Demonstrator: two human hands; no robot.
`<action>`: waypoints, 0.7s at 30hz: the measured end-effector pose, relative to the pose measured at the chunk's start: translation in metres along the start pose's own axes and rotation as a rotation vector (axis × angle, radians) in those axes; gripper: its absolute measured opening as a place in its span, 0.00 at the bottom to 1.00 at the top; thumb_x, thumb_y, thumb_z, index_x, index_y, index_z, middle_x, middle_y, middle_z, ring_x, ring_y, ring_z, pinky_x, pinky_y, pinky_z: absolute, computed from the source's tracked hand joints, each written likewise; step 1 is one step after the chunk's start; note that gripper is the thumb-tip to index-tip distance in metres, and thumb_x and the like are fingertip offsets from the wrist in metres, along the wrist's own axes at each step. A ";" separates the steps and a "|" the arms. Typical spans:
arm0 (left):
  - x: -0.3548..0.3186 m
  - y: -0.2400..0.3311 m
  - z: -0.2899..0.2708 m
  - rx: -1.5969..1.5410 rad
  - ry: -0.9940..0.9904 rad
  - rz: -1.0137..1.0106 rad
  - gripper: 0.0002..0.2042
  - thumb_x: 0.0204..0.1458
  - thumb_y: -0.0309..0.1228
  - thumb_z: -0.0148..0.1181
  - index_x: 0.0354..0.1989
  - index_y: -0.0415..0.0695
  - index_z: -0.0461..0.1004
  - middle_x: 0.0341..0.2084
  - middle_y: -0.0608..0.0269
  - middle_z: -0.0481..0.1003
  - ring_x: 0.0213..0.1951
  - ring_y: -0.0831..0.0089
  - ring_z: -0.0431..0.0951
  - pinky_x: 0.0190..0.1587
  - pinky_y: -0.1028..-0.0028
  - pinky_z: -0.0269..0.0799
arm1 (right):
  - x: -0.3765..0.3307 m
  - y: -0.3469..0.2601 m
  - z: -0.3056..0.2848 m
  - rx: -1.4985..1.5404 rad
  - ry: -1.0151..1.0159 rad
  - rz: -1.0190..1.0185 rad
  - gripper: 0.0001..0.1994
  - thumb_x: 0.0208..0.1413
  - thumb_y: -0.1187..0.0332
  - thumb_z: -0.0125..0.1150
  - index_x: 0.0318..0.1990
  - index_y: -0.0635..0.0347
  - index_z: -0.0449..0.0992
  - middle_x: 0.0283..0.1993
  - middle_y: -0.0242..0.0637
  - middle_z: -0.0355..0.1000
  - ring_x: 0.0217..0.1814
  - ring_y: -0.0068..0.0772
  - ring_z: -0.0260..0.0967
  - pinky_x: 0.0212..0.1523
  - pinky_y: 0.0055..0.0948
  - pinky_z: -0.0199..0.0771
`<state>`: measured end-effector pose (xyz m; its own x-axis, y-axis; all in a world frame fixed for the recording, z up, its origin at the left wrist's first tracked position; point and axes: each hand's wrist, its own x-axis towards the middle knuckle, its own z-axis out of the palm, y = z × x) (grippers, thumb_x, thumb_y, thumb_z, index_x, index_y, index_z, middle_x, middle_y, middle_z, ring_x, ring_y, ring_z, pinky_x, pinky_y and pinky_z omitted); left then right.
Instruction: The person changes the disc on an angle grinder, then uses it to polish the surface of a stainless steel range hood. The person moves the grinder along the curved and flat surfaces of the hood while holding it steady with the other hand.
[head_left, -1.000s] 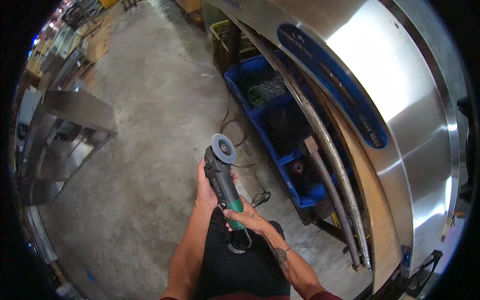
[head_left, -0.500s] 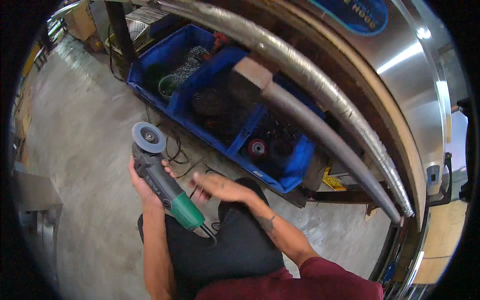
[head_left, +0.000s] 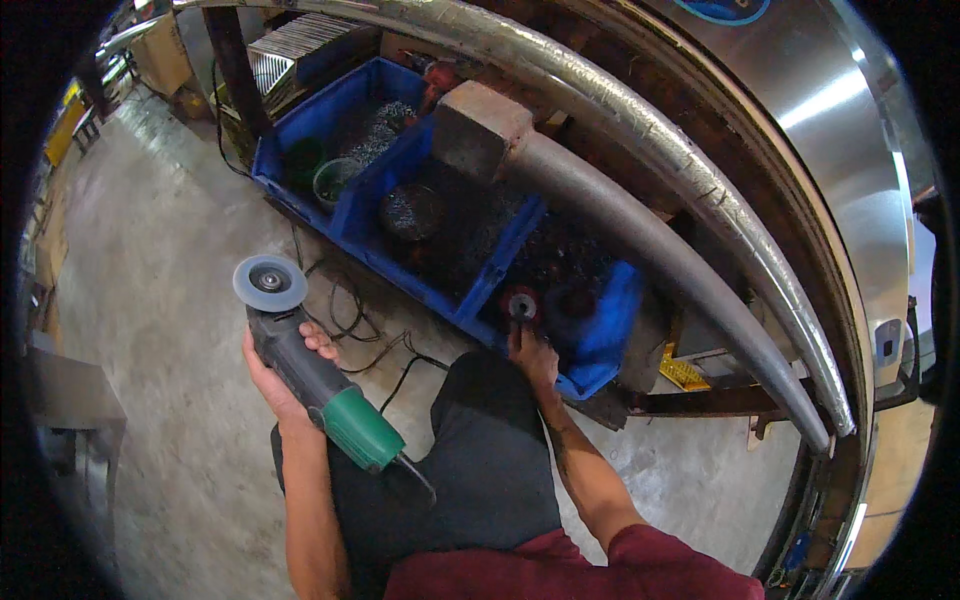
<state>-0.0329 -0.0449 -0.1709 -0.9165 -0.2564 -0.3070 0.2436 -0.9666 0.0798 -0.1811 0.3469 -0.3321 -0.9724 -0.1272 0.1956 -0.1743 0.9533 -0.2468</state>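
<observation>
My left hand grips the grey body of an angle grinder with a green rear end. A pale round disc sits on the grinder's head, facing up, and a cord leaves its back end. My right hand reaches down at the front of a blue bin, its fingers stretched out to the edge of a red wheel with a grey hub. That wheel lies among dark bits in the bin. Whether the fingertips pinch it I cannot make out.
More blue bin compartments hold metal bits and a round clear tub. Over them runs a thick grey bar with a square block, beside a shiny pipe. A black cable loops on the concrete floor.
My right hand has moved from near the grinder, forward and right to the red wheel in the bin. The grinder, still in my left hand, has shifted slightly left.
</observation>
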 end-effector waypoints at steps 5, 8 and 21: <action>-0.019 -0.008 0.003 0.077 0.019 0.028 0.33 0.69 0.65 0.51 0.53 0.41 0.71 0.37 0.56 0.77 0.36 0.66 0.78 0.42 0.61 0.81 | 0.000 -0.019 -0.001 0.021 -0.011 0.059 0.23 0.68 0.46 0.66 0.55 0.56 0.84 0.44 0.59 0.85 0.41 0.65 0.85 0.41 0.61 0.88; -0.009 -0.012 0.004 0.116 0.131 0.010 0.37 0.68 0.70 0.47 0.56 0.43 0.72 0.34 0.56 0.78 0.33 0.63 0.79 0.38 0.59 0.80 | 0.025 0.013 0.016 0.137 -0.102 0.213 0.31 0.65 0.43 0.68 0.64 0.60 0.79 0.57 0.62 0.82 0.53 0.69 0.84 0.53 0.62 0.86; 0.012 0.006 0.006 0.132 0.020 -0.016 0.39 0.65 0.72 0.49 0.57 0.43 0.73 0.34 0.53 0.79 0.32 0.61 0.80 0.39 0.58 0.81 | 0.099 -0.050 0.009 -0.134 -0.049 0.181 0.54 0.56 0.40 0.76 0.81 0.66 0.59 0.74 0.72 0.65 0.77 0.81 0.59 0.74 0.75 0.62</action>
<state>-0.0439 -0.0535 -0.1686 -0.9130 -0.2421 -0.3283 0.1839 -0.9627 0.1987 -0.2703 0.2838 -0.3092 -0.9929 0.0392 0.1121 0.0227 0.9891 -0.1452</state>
